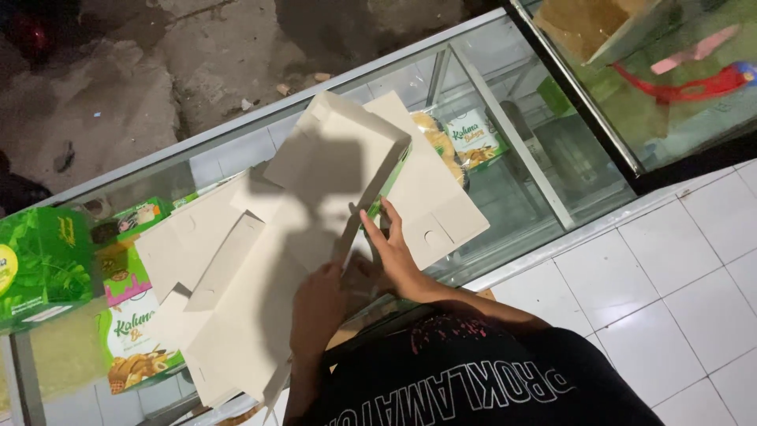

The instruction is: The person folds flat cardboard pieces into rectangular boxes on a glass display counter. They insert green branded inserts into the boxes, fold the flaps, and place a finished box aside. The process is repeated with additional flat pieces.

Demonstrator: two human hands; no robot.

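Head view shows a long glass-topped desk (505, 170) with metal edging, white floor tiles beside it. Across its middle lies a flat, matte beige cardboard box blank (236, 276), one end folded up into a tray. The right hand (394, 252) has its grip pinched on an upright panel edge; the left hand (319, 304) clamps the panel lower down.

matt cardboard box blank (315, 205), glossy glass counter (505, 158), smooth floor tiles (678, 260)
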